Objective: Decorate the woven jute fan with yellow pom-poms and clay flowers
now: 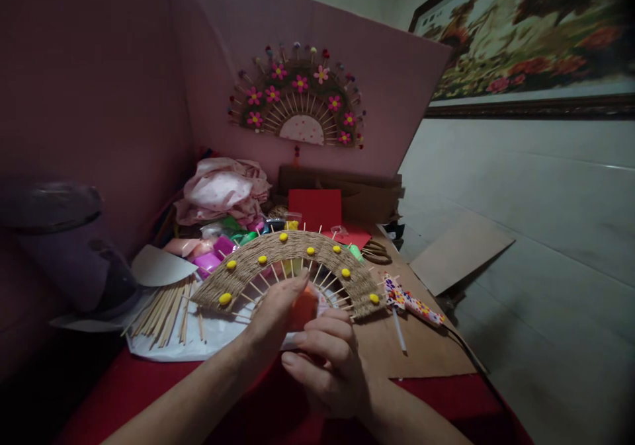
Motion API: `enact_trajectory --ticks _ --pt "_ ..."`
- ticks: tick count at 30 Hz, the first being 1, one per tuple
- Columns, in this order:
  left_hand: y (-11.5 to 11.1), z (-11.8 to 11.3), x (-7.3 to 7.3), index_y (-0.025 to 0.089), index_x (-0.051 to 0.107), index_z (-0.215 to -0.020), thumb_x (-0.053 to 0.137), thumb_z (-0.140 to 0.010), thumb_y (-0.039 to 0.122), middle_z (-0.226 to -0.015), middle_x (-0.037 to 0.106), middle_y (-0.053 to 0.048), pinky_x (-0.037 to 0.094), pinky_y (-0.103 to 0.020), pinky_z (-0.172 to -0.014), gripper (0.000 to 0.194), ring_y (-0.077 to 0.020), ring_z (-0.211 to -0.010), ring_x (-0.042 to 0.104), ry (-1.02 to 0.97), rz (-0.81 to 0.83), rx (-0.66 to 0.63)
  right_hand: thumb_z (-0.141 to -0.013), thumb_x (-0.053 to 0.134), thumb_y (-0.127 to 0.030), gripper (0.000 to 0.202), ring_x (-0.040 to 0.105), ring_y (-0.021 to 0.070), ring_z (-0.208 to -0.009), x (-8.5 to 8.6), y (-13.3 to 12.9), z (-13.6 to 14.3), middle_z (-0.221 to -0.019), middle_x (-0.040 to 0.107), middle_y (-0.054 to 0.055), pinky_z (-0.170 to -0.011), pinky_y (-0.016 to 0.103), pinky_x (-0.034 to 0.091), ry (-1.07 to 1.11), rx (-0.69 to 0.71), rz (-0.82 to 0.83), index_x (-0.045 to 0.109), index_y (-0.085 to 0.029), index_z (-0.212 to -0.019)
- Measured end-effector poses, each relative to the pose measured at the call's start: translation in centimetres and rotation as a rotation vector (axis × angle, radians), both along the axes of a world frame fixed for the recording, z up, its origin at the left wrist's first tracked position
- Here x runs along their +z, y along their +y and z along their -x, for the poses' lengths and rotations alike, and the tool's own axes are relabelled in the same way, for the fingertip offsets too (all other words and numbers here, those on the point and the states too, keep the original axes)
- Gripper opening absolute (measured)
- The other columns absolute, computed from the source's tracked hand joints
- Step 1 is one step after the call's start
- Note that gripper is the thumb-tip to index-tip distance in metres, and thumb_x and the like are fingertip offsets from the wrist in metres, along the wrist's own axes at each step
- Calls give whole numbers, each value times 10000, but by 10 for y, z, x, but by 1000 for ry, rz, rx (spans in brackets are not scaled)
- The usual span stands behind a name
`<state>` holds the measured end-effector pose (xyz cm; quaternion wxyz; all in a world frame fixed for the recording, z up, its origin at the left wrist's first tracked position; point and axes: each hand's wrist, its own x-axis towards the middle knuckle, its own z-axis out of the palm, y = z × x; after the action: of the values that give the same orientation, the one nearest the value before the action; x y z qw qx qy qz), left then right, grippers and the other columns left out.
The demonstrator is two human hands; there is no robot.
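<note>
A half-round fan (292,246) stands tilted in front of me. Brown twine wraps its band, thin sticks radiate through it, and several yellow dots sit on the band. My left hand (278,306) grips the fan at its lower middle, thumb raised in front of the sticks. Just right of it, my right hand (330,365) is closed, fingers curled and pressed together; what they hold, if anything, is hidden. Between the hands shows an orange patch (303,306), whose kind I cannot make out.
Thin wooden sticks (161,316) lie on a white sheet at left, near a purple container (64,253). Colourful clay packs (208,260) sit behind the fan. A floral-patterned glue gun (411,303) rests on cardboard (426,356) at right. A finished-looking flowered fan (302,114) hangs behind.
</note>
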<state>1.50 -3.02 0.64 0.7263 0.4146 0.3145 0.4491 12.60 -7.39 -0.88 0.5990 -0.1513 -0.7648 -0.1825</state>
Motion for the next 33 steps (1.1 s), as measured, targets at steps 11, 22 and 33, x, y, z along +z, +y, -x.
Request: enact_trajectory --ticks 11,22,33 --pt "-3 6 15 160 598 -772 661 -692 293 -622 609 -13 405 -210 -479 168 -115 -517 558 -242 178 -58 -859 541 -118 122 548 147 -932 5 -3 -1 -1003 571 11 -804 339 517 -28 1 34 644 -184 -853" --pt "1 1 6 180 277 -341 620 -706 579 -275 223 57 74 -183 -294 640 -24 -249 197 -57 151 63 -818 567 -93 137 551 156 -945 -1 -3 -2 -1053 564 17 -803 350 501 -37 -6 21 643 -191 -877" --pt "-2 7 17 163 586 -1009 711 -702 276 -776 670 -52 496 -252 -621 350 -146 -674 631 -236 137 117 -853 551 -108 118 559 132 -917 2 -3 3 -987 580 2 -797 325 516 23 2 25 643 -182 -846"
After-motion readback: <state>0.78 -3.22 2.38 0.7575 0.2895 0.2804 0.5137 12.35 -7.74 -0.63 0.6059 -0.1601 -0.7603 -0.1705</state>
